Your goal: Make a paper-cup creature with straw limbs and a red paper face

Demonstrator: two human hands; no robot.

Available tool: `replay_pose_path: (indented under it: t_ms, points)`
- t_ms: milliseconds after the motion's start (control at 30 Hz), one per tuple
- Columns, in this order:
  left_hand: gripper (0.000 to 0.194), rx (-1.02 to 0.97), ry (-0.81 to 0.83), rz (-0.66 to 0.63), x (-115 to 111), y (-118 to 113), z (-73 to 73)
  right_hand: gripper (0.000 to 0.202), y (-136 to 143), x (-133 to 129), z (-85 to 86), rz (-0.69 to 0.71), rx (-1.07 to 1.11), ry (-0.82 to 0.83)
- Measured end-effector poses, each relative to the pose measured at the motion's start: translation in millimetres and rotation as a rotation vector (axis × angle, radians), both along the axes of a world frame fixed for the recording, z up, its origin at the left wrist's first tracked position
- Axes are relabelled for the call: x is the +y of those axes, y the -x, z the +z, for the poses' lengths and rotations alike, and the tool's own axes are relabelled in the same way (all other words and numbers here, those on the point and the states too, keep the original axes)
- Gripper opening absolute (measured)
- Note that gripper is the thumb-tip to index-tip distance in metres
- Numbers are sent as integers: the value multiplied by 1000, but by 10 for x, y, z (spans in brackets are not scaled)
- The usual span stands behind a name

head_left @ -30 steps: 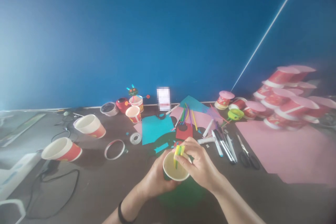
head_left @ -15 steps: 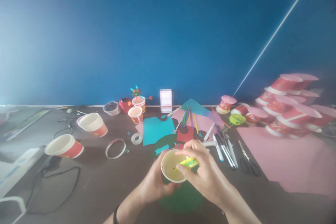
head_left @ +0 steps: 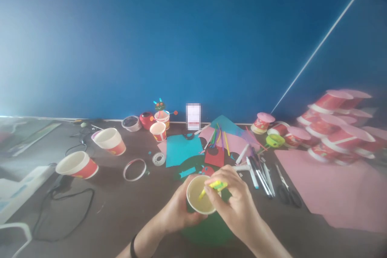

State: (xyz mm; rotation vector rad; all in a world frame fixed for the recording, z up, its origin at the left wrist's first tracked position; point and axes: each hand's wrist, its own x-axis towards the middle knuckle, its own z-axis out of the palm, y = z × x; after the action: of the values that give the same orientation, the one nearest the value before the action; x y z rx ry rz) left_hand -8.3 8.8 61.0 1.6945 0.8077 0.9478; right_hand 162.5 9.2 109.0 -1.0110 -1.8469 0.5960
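My left hand [head_left: 178, 205] wraps round a paper cup [head_left: 193, 205], its open mouth tilted toward me and its pale inside showing. In my right hand [head_left: 234, 199], the thumb and fingers pinch a small yellow-and-green stick-like thing [head_left: 218, 186]. Its narrow yellow end points down into the cup; whether it touches the inside I cannot tell. Under the cup and hands lies green paper [head_left: 208, 231]. A red paper piece [head_left: 214, 158] with a rounded cutout and blue paper [head_left: 184, 151] lie just beyond.
Two larger paper cups [head_left: 110, 142] and a tape ring [head_left: 134, 170] stand at left, near a black cable [head_left: 90, 205]. Pens [head_left: 261, 177], scissors [head_left: 287, 189] and pink paper [head_left: 329, 185] lie at right. Several red cups with pink discs [head_left: 344, 137] are piled behind.
My right fingers have drawn in closer round the yellow-and-green thing, and its yellow end is more visible inside the cup. The view has shifted slightly.
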Motion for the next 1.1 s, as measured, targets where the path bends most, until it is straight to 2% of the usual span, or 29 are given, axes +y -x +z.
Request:
replay_pose_path:
  t_ms: [133,333,467,567,700,900,1100]
  points:
    - [59,-28,12,37,-14,-14,-49,14,65,-9,-87,-47,64,-73]
    - [57,-51,49,46,-32,-6,-66,23,36,-11,-25,49,-68,-34]
    - [58,-86,94,42,-46,-4,-96,25,43,-14,-53,23,-34,-52]
    - [60,-87,92,63,-53,1,-141,23,76,-13,-121,-23,66,-86]
    - [61,-53,108,80,-53,18,-170,16,116,-22,-168,-82,148,-15]
    - [60,-98,120,57,-48,16,-175,13,114,-40,-125,-49,152,64]
    - [61,-150,69,31,-35,26,-129,11,106,-28,-103,-24,127,-2]
